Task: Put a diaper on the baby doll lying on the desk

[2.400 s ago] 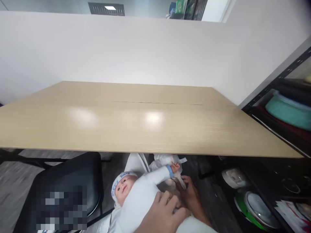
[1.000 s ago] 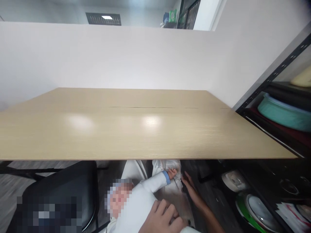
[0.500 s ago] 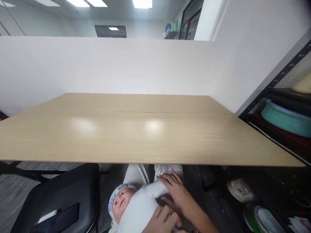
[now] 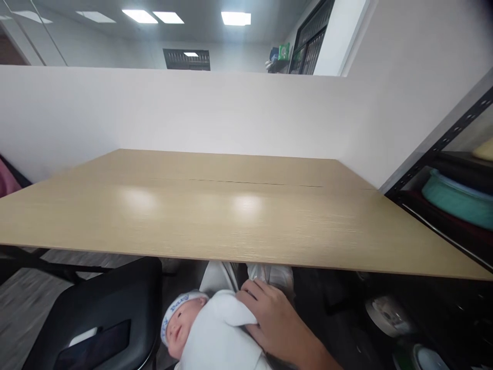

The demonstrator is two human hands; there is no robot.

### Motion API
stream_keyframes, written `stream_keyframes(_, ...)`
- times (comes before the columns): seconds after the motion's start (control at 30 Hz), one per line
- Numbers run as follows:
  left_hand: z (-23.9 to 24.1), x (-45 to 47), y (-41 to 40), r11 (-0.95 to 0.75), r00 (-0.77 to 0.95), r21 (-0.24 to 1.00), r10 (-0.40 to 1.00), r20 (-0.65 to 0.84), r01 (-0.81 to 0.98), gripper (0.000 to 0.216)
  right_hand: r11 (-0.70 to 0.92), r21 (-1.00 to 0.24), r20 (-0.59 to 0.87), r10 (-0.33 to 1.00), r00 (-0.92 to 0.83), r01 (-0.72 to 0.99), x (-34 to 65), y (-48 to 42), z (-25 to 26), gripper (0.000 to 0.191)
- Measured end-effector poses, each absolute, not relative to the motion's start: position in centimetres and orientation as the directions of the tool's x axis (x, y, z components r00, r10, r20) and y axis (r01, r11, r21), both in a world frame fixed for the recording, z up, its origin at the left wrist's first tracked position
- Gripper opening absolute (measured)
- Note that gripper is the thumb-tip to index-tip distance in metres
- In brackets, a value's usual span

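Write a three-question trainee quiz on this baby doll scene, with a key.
1. True or false: the right hand rests on the baby doll.
2. Which lies on the black chair? A) a phone B) a cup C) a book
3. Fill in: the doll lies lower than the near edge of the wooden ____.

Key: 1 true; 2 A; 3 table

blue "Baby" lettering, partly readable, on doll's cap
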State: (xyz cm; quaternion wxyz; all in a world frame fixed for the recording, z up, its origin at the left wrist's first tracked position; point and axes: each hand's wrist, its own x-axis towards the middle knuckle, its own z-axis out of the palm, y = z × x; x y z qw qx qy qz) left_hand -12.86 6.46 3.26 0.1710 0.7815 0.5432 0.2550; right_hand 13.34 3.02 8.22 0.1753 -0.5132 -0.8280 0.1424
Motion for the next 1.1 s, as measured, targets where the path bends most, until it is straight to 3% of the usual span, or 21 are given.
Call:
stream_keyframes(0.17, 4.0, -12.3, 9.5, -0.328, 0.251, 0.58, 0.945, 0.211, 0.746, 0.098, 0.564, -0.347, 0.427, 0.806, -0.409, 0.749, 14.1, 2.0, 11.1, 0.056)
stream_keyframes(0.3, 5.3, -14.5, 6.6, -0.283, 0.204, 0.641, 0.959, 0.196, 0.714, 0.092, 0.552, -0.245, 0.544, 0.759, -0.359, 0.797, 17.1, 1.0, 14.0, 0.059)
stream_keyframes(0.43, 8.1, -17.0, 3.6, -0.269, 0.251, 0.705, 0.959, 0.132, 0.656, 0.068, 0.44, -0.29, 0.505, 0.825, -0.254, 0.85, 21.4, 2.2, 15.7, 0.041)
stream_keyframes(0.57, 12.8, -15.8, 7.6, -0.269, 0.386, 0.741, 0.922, 0.013, 0.616, 0.055, 0.288, -0.38, 0.451, 0.887, -0.096, 0.879, 25.1, 5.0, 15.0, 0.026)
stream_keyframes(0.8, 16.5, -12.1, 18.8, -0.398, 0.453, 0.522, 0.891, 0.025, 0.755, 0.039, 0.087, -0.484, 0.367, 0.923, 0.112, 0.871, 27.3, 9.1, 12.2, 0.031)
stream_keyframes(1.1, 16.5, -11.4, 24.8, -0.387, 0.446, 0.366, 0.89, -0.089, 0.846, 0.051, -0.059, -0.591, 0.174, 0.965, 0.198, 0.804, 28.3, 12.4, 9.3, 0.037)
